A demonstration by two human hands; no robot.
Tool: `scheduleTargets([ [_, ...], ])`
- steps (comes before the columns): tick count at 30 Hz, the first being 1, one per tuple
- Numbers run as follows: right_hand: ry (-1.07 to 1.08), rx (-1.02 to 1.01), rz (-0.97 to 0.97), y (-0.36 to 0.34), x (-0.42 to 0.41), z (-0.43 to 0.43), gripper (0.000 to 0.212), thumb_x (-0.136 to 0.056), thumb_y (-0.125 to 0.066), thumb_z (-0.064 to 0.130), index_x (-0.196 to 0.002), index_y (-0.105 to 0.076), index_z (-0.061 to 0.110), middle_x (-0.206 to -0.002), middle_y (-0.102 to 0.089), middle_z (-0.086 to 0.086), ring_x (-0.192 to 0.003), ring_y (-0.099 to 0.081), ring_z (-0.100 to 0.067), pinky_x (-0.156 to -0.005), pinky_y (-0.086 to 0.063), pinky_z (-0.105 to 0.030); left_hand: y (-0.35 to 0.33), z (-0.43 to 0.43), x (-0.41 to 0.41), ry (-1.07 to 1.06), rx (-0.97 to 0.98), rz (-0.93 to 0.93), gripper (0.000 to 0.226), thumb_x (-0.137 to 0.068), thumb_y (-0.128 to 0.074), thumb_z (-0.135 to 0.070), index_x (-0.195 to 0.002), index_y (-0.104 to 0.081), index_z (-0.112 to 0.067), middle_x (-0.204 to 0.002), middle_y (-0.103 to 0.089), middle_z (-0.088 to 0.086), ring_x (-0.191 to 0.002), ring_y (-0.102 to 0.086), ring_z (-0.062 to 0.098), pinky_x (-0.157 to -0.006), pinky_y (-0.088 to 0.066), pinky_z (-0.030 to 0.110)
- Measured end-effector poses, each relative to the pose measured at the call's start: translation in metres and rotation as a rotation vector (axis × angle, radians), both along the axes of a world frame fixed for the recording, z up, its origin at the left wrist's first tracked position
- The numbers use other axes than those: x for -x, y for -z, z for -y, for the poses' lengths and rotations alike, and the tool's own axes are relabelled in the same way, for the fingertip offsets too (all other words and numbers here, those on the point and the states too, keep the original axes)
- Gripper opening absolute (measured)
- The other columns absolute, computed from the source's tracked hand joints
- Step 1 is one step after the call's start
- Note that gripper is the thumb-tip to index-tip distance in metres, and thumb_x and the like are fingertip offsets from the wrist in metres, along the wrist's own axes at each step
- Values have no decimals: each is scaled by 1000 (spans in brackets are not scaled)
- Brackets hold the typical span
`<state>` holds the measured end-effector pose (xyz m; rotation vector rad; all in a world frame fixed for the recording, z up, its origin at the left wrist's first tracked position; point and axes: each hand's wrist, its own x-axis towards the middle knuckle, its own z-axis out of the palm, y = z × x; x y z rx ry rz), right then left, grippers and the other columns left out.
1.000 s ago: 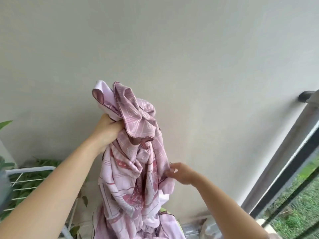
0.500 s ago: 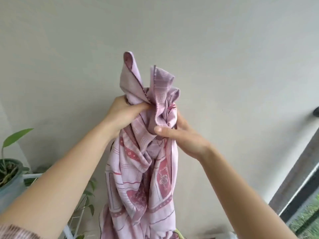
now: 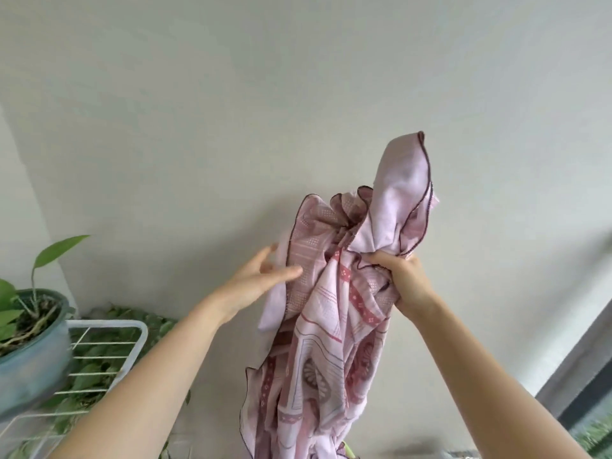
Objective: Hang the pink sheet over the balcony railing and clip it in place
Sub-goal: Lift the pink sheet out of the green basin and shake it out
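Note:
The pink patterned sheet (image 3: 331, 326) hangs bunched in the air in front of a pale wall, its lower part running out of the bottom of the frame. My right hand (image 3: 404, 276) is clenched on a gathered clump near the sheet's top, with a plain pink corner standing up above the fist. My left hand (image 3: 261, 276) is at the sheet's left edge with fingers spread, touching the fabric without a firm hold. A dark strip of the balcony railing (image 3: 583, 385) shows at the lower right edge. No clip is visible.
A white wire rack (image 3: 109, 346) stands at the lower left with a blue-grey plant pot (image 3: 29, 356) on it and leafy plants behind. The pale wall (image 3: 298, 111) fills the background. Green grass shows beyond the railing at lower right.
The bunched top of the sheet has passed from my left hand to my right hand and shifted right. My left hand has let go and opened beside the fabric.

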<state>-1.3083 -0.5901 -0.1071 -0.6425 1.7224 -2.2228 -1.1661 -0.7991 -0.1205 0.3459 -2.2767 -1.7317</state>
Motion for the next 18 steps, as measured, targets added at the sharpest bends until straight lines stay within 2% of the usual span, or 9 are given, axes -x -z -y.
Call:
scheduleTargets([
  [1, -54, -10, 25, 1, 1, -2, 43, -59, -75, 0, -99, -65, -10, -96, -69, -26, -86, -67, -37, -76, -58, -46, 8, -4, 4, 51, -2, 3, 66, -68, -77, -49, -126, -53, -29, -122, -63, -9, -111, -60, 6, -102, -43, 35],
  [3, -109, -36, 45, 1, 0, -3, 47, -57, -77, 2, -100, -63, -12, -100, -67, -28, -88, -66, -39, -81, -56, -51, 7, -15, 14, 3, -48, -108, 23, -82, -72, -25, -104, -69, -21, -105, -73, -3, -98, -68, 12, -95, -50, 39],
  [5, -70, -88, 19, -1, 0, -1, 45, -56, -80, 4, -99, -68, -4, -100, -70, -23, -91, -68, -39, -80, -57, -48, -11, -23, 26, -107, -110, -218, 6, -84, -68, -14, -87, -74, -15, -93, -74, 7, -88, -69, 22, -90, -52, 43],
  [8, -62, -148, -36, -7, 1, 1, 42, -59, -81, 11, -99, -71, 7, -99, -73, -14, -94, -70, -33, -82, -57, -41, -58, -35, 42, -131, -34, -332, 13, -88, -64, -18, -80, -70, -8, -80, -68, 2, -74, -63, 16, -73, -49, 30],
  [10, -251, -90, -35, -12, -3, -1, 36, -68, -76, 13, -103, -69, 7, -103, -72, -13, -97, -68, -31, -81, -56, -35, -86, -46, 49, -111, 42, -322, 19, -88, -60, -23, -89, -66, -5, -78, -58, 6, -74, -53, 16, -69, -38, 30],
  [13, -503, -40, -106, -16, -16, 1, 47, -81, -72, 15, -124, -58, 3, -120, -66, -17, -112, -62, -32, -90, -53, -35, -110, -66, 45, 173, -71, -171, 31, -84, -50, -38, -93, -64, -13, -84, -61, 11, -77, -57, 20, -69, -42, 31],
  [15, -425, -92, -170, -11, -25, 10, 57, -76, -78, 18, -126, -54, 7, -116, -69, -12, -108, -65, -27, -84, -55, -32, -112, -78, 44, 368, -97, -111, 49, -86, -41, -45, -106, -63, -7, -97, -66, 18, -86, -63, 22, -72, -52, 26],
  [17, -180, -157, -240, -2, -29, 21, 59, -68, -84, 17, -120, -58, 12, -110, -72, -5, -102, -68, -19, -82, -55, -32, -108, -85, 45, 420, -81, -77, 58, -88, -39, -50, -113, -62, -4, -107, -69, 16, -93, -67, 18, -74, -54, 22],
  [18, -55, -200, -278, 1, -28, 24, 54, -66, -85, 15, -115, -61, 14, -106, -72, -3, -98, -69, -16, -83, -55, -33, -107, -85, 43, 419, -72, -63, 57, -86, -40, -53, -112, -63, -8, -107, -70, 13, -95, -68, 17, -76, -55, 21],
])
